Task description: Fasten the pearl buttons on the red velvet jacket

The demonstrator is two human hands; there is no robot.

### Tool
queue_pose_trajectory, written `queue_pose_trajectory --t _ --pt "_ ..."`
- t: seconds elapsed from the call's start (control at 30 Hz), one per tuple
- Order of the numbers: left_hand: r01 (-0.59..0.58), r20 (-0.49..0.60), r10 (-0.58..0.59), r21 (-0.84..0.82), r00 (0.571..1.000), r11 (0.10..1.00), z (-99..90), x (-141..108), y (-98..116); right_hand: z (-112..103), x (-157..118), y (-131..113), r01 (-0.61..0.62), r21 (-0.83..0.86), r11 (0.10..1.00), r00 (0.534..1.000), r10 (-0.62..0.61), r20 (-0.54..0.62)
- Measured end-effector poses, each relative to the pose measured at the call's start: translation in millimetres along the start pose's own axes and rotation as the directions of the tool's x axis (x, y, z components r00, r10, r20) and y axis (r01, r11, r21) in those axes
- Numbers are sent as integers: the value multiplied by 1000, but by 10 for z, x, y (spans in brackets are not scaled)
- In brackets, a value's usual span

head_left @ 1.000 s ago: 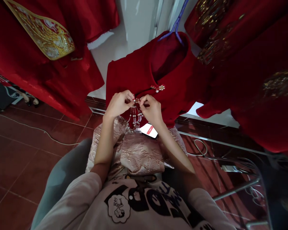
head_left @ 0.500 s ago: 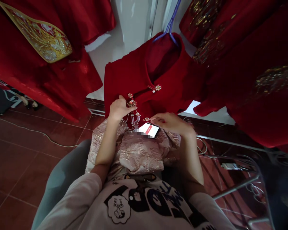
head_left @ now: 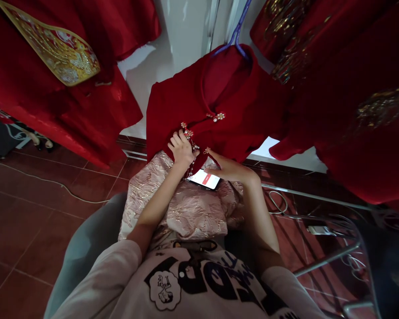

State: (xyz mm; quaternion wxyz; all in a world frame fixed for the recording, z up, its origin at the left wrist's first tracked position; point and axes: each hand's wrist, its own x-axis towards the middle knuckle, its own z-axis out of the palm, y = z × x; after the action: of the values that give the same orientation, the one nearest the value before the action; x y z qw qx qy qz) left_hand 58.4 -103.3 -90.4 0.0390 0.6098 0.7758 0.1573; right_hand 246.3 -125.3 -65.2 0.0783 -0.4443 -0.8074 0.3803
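Observation:
A red garment (head_left: 173,102) with pearl and gold flower ornaments hangs in front of me on a purple hanger (head_left: 234,37). My left hand (head_left: 182,149) lies on its front, fingers spread over the beaded tassel (head_left: 193,165), which hangs partly beneath the palm. To the right, my right hand (head_left: 228,167) has its index finger stretched to a small flower ornament (head_left: 206,151), its thumb lower, over the phone. The lit phone (head_left: 206,178) rests on the pink shiny fabric (head_left: 196,212) across my lap.
Red garments with gold embroidery hang at the left (head_left: 96,106) and right (head_left: 335,88). A metal frame (head_left: 329,259) stands at the lower right, near cables and a white plug (head_left: 320,230). Another cable (head_left: 53,179) crosses the tiled floor at left.
My left hand has moved slightly right, turned, and now covers part of the tassel. My right hand has shifted left, its thumb now over the phone. The red garment has moved slightly.

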Motion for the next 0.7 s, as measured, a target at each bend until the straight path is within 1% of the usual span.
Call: queue_pose_trajectory --t 0.03,0.1,0.17,0.23,0.3,0.37,0.43,0.5,0.53,0.6,0.63,0.7 --pt "4 -16 -4 2 1000 1000 7 5 -4 11 14 14 17 5 1000 1000 -17 -1" --pt "-4 -9 4 -5 1000 1000 -15 19 -14 31 45 35 37 15 999 999 -37 -6" --pt "-20 25 21 -22 999 1000 -79 39 -33 42 82 44 38 20 999 999 -37 -20" --pt "-44 44 46 -37 998 998 -166 71 -75 49 130 42 26 11 1000 998 -25 -57" --pt "-81 41 84 -55 996 995 -247 121 -159 55 183 33 14 -6 1000 994 -15 -113" --pt "-127 29 130 -90 991 988 -296 193 -287 62 225 25 4 -24 1000 989 -8 -147" --pt "-172 8 176 -180 984 969 -305 283 -443 69 240 22 -2 -39 999 988 -4 -154" --pt "-196 5 211 -343 978 918 -289 377 -591 69 226 22 6 -40 999 988 -12 -153" --pt "-187 17 216 -438 976 879 -283 420 -652 66 212 23 18 -35 999 988 -23 -153" --pt "-120 46 183 -592 982 797 -305 478 -747 53 180 25 36 -20 999 988 -38 -147" --pt "-76 62 150 -640 987 765 -343 490 -786 46 167 25 39 -15 999 989 -40 -144" --pt "-3 98 98 -690 990 724 -487 471 -866 35 155 23 34 -13 999 990 -35 -139"
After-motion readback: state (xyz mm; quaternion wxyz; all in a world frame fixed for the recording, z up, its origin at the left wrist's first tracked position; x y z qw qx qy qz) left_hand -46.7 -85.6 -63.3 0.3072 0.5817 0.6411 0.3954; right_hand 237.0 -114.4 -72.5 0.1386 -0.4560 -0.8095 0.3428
